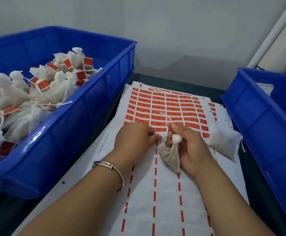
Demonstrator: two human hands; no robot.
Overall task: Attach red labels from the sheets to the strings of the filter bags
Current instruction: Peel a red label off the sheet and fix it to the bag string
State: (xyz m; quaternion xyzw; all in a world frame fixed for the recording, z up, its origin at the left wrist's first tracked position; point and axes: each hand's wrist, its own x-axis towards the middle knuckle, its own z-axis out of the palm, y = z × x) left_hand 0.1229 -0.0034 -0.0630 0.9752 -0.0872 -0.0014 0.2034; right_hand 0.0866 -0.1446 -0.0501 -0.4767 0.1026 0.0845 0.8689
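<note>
We are working between two blue crates: the big one on our left (91, 106) is holding a heap of finished filter bags (37, 92) with red tags already on their strings, and the other (257, 120) is sitting at our right edge, its contents mostly hidden. Between them the label sheet (164, 193) is lying flat, its near half already stripped to white backing with red dashes, its far half still carrying rows of red labels (166, 106). A spare filter bag (224, 142) is waiting on the sheet's right edge.

Our right hand (188, 147) is curling around the neck of the current bag (170, 157), pinching its string (168, 119) so the free end is standing up over the labels. Our left hand (137, 138) is pinching at the front row of labels, fingertips pressed together; whether a label is already lifting, we cannot tell.

To do this well, we are probably wanting to peel from a corner, keeping the adhesive off our fingers, holding the string taut and low, then folding the label evenly around it.
</note>
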